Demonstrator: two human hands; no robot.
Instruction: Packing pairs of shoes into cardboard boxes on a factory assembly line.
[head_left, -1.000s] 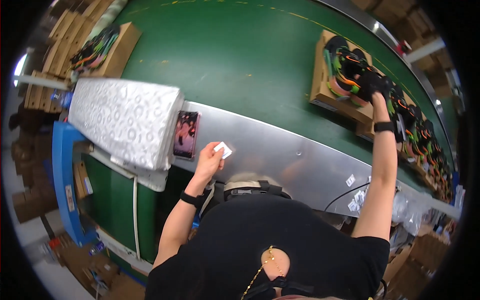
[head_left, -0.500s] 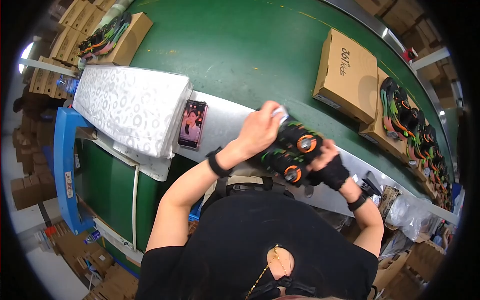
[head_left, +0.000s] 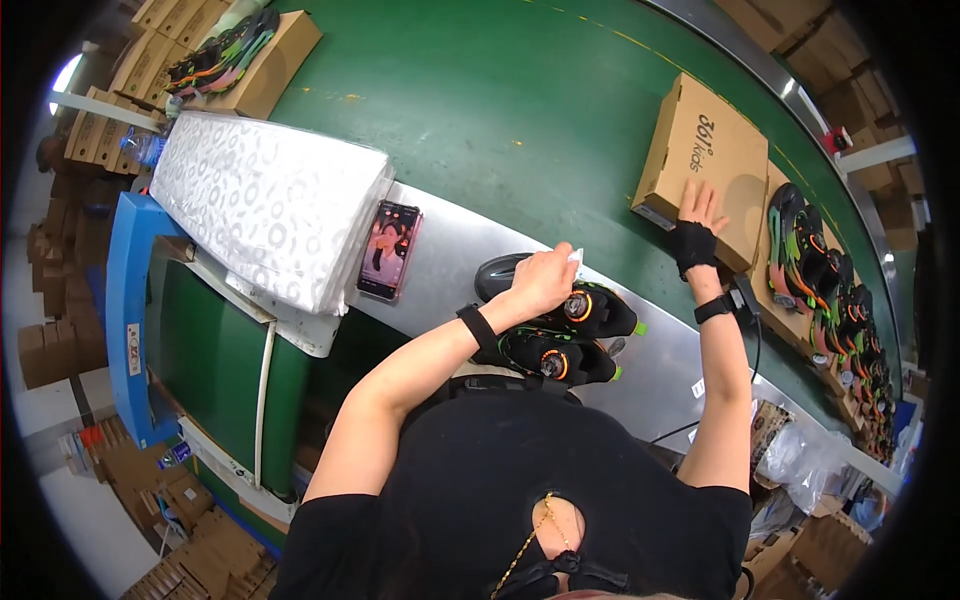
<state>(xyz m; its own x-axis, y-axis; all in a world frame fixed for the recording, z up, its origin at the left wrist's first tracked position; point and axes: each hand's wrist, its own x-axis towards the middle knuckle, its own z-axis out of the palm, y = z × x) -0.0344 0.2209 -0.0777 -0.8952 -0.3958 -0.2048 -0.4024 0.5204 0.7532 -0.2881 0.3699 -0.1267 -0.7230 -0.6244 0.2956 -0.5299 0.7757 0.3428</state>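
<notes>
A pair of black sneakers with green and orange trim lies on the metal ledge in front of me, the far shoe (head_left: 605,315) beside the near shoe (head_left: 590,362). Over the far shoe my left hand (head_left: 543,282) is closed, pinching a small white slip (head_left: 576,257) whose print I cannot make out. My right hand (head_left: 702,215), in a black fingerless glove, reaches forward with fingers spread on the lid of a closed brown shoebox (head_left: 675,140). Nothing is gripped in it.
A phone (head_left: 388,250) lies left of the shoes, next to a stack of white patterned wrapping paper (head_left: 270,200). More sneakers (head_left: 800,240) sit on boxes at the right. Another box with shoes (head_left: 265,75) stands far left on the green belt (head_left: 450,120). A black cable (head_left: 757,345) hangs by my right arm.
My right hand has let go of the sneakers and moved forward and right onto the shoebox. The sneakers, held up and tilted before, now lie on the ledge. My left hand keeps the white slip.
</notes>
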